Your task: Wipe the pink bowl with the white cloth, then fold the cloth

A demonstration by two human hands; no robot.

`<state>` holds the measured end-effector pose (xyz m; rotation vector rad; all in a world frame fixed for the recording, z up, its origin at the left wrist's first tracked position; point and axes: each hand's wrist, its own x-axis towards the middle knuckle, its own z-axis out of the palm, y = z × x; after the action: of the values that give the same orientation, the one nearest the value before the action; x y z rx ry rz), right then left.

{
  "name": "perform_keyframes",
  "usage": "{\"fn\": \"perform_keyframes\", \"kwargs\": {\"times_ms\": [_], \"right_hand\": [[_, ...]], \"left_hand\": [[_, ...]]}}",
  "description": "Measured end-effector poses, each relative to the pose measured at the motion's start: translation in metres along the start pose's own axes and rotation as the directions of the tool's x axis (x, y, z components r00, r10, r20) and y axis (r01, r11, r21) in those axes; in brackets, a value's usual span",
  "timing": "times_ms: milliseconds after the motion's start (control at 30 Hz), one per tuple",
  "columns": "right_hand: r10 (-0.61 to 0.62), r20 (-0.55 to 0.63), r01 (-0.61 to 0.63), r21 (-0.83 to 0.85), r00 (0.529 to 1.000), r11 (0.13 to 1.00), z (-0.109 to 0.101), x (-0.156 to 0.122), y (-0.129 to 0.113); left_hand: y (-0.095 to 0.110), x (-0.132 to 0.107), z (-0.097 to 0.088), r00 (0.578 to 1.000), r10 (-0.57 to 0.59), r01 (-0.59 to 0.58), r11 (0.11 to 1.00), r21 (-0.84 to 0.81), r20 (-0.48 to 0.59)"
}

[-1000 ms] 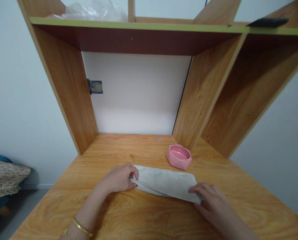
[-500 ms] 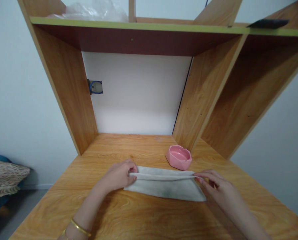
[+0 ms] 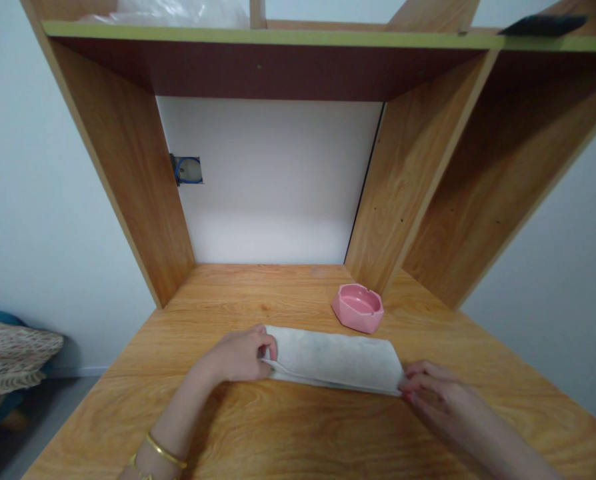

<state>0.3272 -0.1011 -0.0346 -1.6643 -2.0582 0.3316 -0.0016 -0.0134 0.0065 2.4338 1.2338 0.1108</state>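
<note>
A pale grey-white cloth (image 3: pixel 333 357) lies folded into a long strip on the wooden desk. At its left end my left hand (image 3: pixel 243 353) is closed, fingers curled on the folded edge. My right hand (image 3: pixel 435 390) pinches the near right corner between thumb and fingers. The cloth's upper layer reaches down almost to its near edge, where the layers show as thin lines. Just beyond the strip, apart from it, stands a pink faceted ashtray (image 3: pixel 358 308).
Upright wooden panels (image 3: pixel 123 180) and a shelf (image 3: pixel 278 67) frame the back of the desk (image 3: pixel 238 287). Clear plastic (image 3: pixel 178 13) and a dark flat object (image 3: pixel 543 25) rest on the shelf. A socket opening (image 3: pixel 188 171) shows at the back left; a woven cover (image 3: pixel 13 350) hangs far left.
Both hands have brought the raised edge of the cloth toward me and down, so the upper layer now covers most of the lower one. The view has shifted slightly.
</note>
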Motion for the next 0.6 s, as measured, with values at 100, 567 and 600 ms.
{"fn": "perform_keyframes", "kwargs": {"times_ms": [100,567,600], "right_hand": [[0.141,-0.021,-0.141,0.000,0.990,0.990,-0.003,0.002,0.000],[0.402,-0.019,-0.392,0.184,0.915,0.901,0.017,0.022,0.022],[0.404,-0.014,-0.390,0.226,0.915,0.893,0.016,0.023,0.020]], "left_hand": [[0.001,0.000,-0.004,1.000,-0.019,0.018,0.998,-0.065,-0.021],[0.043,0.010,0.033,0.959,0.271,-0.267,0.962,0.048,-0.083],[0.045,0.010,0.036,0.959,0.279,-0.275,0.959,0.072,-0.057]]}}
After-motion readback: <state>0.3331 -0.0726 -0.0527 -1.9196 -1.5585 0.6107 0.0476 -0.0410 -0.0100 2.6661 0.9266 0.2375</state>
